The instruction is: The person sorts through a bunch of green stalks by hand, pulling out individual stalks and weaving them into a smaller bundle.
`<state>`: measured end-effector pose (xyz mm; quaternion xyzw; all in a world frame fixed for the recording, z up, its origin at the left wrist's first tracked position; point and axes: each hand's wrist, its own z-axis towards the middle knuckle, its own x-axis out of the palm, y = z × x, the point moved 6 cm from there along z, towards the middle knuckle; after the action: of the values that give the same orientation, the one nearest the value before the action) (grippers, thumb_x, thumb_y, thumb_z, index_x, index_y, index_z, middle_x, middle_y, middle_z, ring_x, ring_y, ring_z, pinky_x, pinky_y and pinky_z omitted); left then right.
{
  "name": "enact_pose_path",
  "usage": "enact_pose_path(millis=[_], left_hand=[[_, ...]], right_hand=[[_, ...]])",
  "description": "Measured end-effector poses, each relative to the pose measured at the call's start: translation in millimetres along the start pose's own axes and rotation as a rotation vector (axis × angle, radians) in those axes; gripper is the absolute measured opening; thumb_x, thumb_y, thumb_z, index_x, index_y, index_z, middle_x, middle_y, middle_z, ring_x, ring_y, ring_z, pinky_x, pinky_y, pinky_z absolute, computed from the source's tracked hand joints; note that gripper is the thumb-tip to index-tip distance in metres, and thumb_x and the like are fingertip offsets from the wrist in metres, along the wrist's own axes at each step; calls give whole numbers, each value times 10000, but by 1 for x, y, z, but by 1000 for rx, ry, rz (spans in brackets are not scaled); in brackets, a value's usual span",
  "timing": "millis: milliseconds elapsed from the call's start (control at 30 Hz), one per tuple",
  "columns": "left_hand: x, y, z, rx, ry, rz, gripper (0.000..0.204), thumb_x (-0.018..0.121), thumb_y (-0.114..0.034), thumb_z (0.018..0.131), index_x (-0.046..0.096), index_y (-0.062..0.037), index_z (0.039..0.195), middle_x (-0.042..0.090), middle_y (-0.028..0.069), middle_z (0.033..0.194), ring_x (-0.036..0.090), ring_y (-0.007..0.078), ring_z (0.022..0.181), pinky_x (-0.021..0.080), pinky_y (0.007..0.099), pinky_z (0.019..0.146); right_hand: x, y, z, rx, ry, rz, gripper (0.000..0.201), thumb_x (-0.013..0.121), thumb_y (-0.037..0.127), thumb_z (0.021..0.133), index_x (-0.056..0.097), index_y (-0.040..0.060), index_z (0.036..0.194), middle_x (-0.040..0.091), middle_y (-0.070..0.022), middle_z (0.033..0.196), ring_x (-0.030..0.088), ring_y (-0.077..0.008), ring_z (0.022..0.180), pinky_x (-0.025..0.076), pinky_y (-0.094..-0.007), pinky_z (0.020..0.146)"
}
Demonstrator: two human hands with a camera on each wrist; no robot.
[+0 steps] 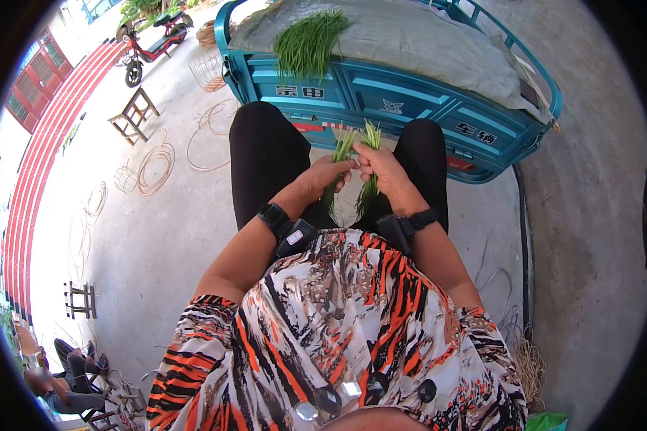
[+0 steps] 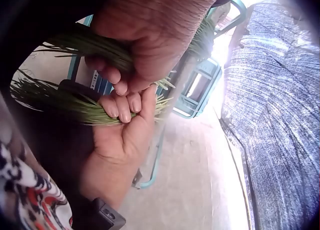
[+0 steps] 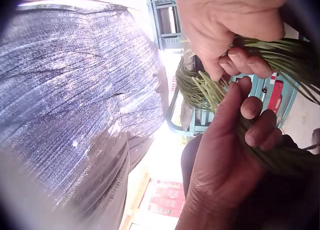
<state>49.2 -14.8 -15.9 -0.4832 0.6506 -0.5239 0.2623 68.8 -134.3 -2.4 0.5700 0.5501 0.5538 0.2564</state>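
Observation:
The left hand (image 1: pixel 328 174) grips a bunch of thin green stems (image 1: pixel 343 147) between the knees, its fingers curled round it. Close beside it, the right hand (image 1: pixel 383 168) holds a second bunch (image 1: pixel 372 136), pale ends up and dark leafy ends hanging down. In the left wrist view the left hand (image 2: pixel 145 40) is above and the right hand (image 2: pixel 122 135) below, each round its own bunch, fingertips very close together. The right wrist view has the right hand (image 3: pixel 235 25) at the top and the left hand (image 3: pixel 220 140) underneath.
A teal cart (image 1: pixel 410 100) stands in front of the knees, with a grey cover (image 1: pixel 424 54) and a pile of green stems (image 1: pixel 309 43) on top. Stools (image 1: pixel 133 118), wire coils (image 1: pixel 154 169) and a scooter (image 1: pixel 154 47) are at the left; a seated person is at lower left.

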Motion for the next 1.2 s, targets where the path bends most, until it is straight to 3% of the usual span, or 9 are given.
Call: enact_pose_path(millis=[467,567,867,1200], left_hand=[[-4,0,0,13,-56,-112,243,527,-258,886,577,-41,984,505,-17,684,438,71,506,361,211,473],[-6,0,-1,17,-77,-91,239,532,-253,882,580,-38,977,506,-12,691,440,73,514,364,214,483],[-6,-2,-3,39,-67,-90,256,532,-257,873,551,-37,1002,513,-3,716,448,78,526,365,218,487],[-6,-2,-5,18,-74,-106,264,538,-271,869,549,-57,1022,537,7,750,475,82,542,390,219,499]], right_hand=[[-11,1,3,-89,-150,-28,191,611,245,829,529,89,757,410,34,568,389,-81,445,336,-255,424],[-8,2,1,-63,-142,-3,191,614,244,828,527,89,758,412,41,574,380,-75,445,337,-251,428],[0,-2,3,-27,8,1,253,562,232,869,577,15,1000,358,71,587,327,-54,466,314,-239,455],[3,-2,2,-39,27,9,220,534,233,881,569,22,935,391,50,581,362,-69,455,335,-245,434]])
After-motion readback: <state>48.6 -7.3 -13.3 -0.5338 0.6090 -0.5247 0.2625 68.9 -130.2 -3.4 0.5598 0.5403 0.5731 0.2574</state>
